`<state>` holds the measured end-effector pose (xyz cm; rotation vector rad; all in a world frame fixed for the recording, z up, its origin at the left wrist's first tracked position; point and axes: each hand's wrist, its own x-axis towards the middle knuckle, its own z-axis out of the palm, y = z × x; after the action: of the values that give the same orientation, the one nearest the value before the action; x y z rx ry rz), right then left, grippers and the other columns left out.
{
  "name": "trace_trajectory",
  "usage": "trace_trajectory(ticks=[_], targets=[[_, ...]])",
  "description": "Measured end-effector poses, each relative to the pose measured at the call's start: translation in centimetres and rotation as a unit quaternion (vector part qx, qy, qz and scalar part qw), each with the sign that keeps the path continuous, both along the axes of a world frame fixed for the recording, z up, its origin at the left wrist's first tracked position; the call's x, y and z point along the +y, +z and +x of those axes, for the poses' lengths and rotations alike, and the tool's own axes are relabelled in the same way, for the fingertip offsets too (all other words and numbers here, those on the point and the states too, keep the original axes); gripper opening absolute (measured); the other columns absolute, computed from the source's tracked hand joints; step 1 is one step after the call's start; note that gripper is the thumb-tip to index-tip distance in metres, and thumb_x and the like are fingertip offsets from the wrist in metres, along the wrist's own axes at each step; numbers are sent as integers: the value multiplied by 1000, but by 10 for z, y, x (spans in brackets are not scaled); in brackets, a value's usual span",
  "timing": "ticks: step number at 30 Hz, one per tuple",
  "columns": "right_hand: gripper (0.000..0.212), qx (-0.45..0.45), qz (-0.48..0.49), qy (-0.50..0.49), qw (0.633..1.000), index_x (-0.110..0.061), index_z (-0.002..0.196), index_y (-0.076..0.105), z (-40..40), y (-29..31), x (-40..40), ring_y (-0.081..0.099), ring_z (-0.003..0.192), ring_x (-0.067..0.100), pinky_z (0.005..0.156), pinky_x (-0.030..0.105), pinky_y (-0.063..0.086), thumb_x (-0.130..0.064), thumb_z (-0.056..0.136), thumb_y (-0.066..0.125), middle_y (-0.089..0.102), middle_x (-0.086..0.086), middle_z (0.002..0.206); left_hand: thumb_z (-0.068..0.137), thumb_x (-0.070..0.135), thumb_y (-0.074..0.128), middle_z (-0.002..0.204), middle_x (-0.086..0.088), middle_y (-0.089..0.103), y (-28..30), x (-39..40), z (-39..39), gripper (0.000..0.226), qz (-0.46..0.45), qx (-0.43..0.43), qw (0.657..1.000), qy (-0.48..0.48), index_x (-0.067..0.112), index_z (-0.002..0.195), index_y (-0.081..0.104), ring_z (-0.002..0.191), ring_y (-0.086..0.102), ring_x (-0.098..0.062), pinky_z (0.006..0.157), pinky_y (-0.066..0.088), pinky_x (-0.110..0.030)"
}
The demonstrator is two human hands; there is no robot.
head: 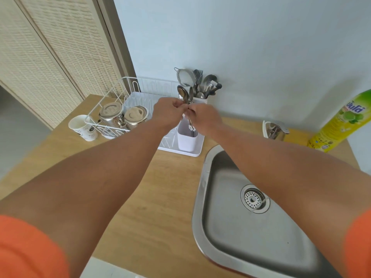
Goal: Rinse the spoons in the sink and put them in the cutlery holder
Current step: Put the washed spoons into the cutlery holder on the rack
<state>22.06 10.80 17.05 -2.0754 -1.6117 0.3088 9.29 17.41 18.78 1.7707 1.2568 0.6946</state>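
Spoons: a small bunch of shiny steel spoons [185, 95], bowls up, held upright directly above the near white plastic cutlery holder [187, 139]; their handles run down between the two hands, and a white flower-shaped handle end [192, 127] hangs just over the holder's mouth.
Left hand: the left hand [167, 114], just left of the holder's top, has its fingers [177, 105] pinched together on the spoon handles.
Right hand: the right hand [202, 117], just right of the holder's top, likewise has its fingers closed on the same handles, touching the left hand.
Holder: it sits in the right end of the white wire dish rack [128, 101]; a second white holder behind it [200, 100] is already crammed with cutlery and a mesh strainer.
Risk, slip: the spoons are probably wet, and a two-handed pinch on thin handles could let one slide out and fall on the wooden table [164, 189] in front of the holder.
Risk, miss: if released off-centre, a handle may catch the holder's rim and tip the spoon out into the rack tray.
Risk, tipping: the near holder looks light and nearly empty; a sideways push could topple it.
Farther out: two steel lidded pots [122, 117] sit in the rack left of the holder; the steel sink [261, 227] lies to its front right, dry-looking, with no spoons visible in it.
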Motion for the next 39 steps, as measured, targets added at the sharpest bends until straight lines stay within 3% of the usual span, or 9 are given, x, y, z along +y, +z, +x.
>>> trace_trajectory(ticks=[4,9,12,17,23,28,31,36,39], targets=[[36,-62,-22,-23,998,-29,103,75,-2,-21,-3,66,101,29,91,43,42,-42,108,41,74,0,96,93,28,75,98,-3,78,-16,-1,1,7,0,45,999,-16,24,97,78,89,75,-24,86,60,-37],[37,-79,-65,-48,994,-36,118,75,-1,-35,-2,59,111,32,76,36,39,-50,106,43,46,3,100,94,31,73,91,2,72,-32,-2,5,9,14,103,994,-27,27,94,80,85,67,-18,75,52,-29],[38,-66,-92,-76,991,-43,123,73,-6,-41,-1,55,116,32,79,37,45,-52,106,41,48,7,111,97,29,68,83,2,71,-39,-3,7,15,16,132,991,-28,28,87,79,73,64,-13,61,47,-22],[39,-149,-126,-91,976,-30,127,69,-12,-37,0,53,120,31,80,36,35,-44,106,39,52,8,126,98,25,62,82,-5,75,-42,-4,12,23,6,162,987,-16,16,91,82,67,65,-17,57,49,-25],[40,-160,-156,-85,971,-26,130,66,-12,-30,-3,53,124,31,84,37,38,-43,107,38,51,8,130,97,20,61,79,-7,72,-38,-7,13,23,17,191,981,-10,9,89,80,61,60,-17,54,46,-27],[38,-104,-117,-65,986,-26,124,69,-7,-26,-20,64,110,31,80,38,52,-40,107,38,59,8,121,95,21,57,87,-5,75,-38,-22,5,25,61,193,979,-30,16,87,80,80,69,-26,69,55,-34],[33,-32,-56,-76,995,-23,127,64,-3,-33,-36,66,106,31,74,36,47,-33,107,40,66,7,119,99,27,56,98,7,69,-45,-38,2,22,104,149,983,-19,20,108,75,91,65,-20,80,53,-35],[34,28,-13,-96,995,-28,133,55,2,-54,-73,66,102,29,74,37,43,-35,104,40,71,2,120,102,27,55,114,3,64,-68,-70,-6,19,199,124,969,-74,20,117,64,91,64,-20,79,53,-40],[30,33,-38,-101,994,-29,125,54,7,-71,-99,64,92,27,70,36,38,-37,102,35,67,0,102,100,26,58,129,3,52,-82,-91,-8,24,237,133,959,-84,20,123,58,75,61,-22,69,47,-37]])
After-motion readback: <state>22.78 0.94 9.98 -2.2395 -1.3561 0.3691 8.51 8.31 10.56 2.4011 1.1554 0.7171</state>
